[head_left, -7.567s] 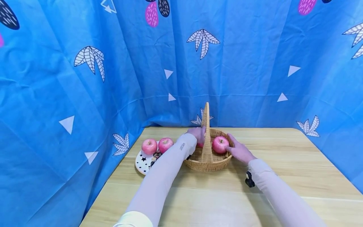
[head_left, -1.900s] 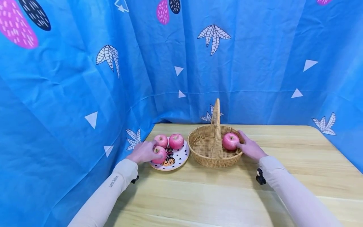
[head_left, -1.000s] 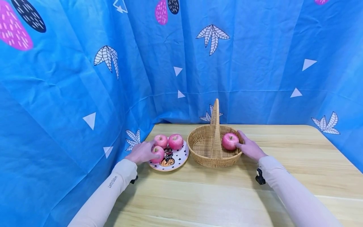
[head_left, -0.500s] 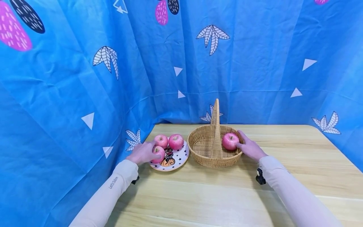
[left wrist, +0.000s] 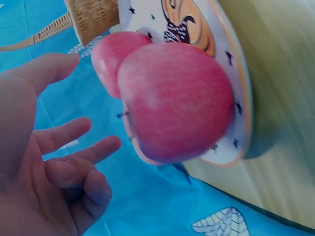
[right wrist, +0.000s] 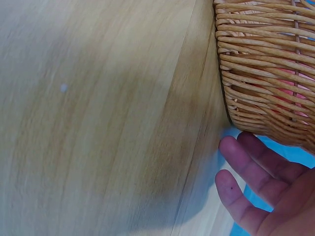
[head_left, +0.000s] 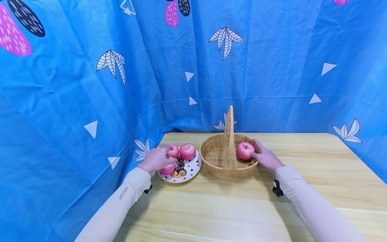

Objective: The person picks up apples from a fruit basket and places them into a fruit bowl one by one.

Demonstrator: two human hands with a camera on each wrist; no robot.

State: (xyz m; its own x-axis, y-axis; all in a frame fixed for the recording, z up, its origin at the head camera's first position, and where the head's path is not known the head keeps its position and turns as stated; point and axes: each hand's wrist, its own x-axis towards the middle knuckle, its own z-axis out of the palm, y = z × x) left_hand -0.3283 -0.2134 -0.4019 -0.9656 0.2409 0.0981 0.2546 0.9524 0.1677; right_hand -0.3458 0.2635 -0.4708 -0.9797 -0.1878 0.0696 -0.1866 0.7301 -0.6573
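Observation:
Three pink-red apples sit on a white plate [head_left: 191,171] with stars and a cartoon print: a front apple [head_left: 168,168], a back-left apple [head_left: 173,151] and a back-right apple [head_left: 187,151]. My left hand [head_left: 155,159] hovers over the plate's left side, partly hiding two of them. In the left wrist view its fingers are spread apart from the large near apple [left wrist: 177,103]. To the right stands a wicker basket [head_left: 216,169] with one apple [head_left: 245,151] in its right half. My right hand [head_left: 267,158] holds the basket's right rim, thumb inside, fingers [right wrist: 246,162] outside.
The plate and basket stand side by side on a light wooden table [head_left: 223,208]. The basket's tall handle [head_left: 231,137] arches over its middle. A blue patterned curtain [head_left: 272,67] hangs behind the table and along its left side.
At first my left hand was in the basket, with two apples on the plate. A third apple then came onto the plate; the hand has now come off it, rising slightly. My right hand stays put.

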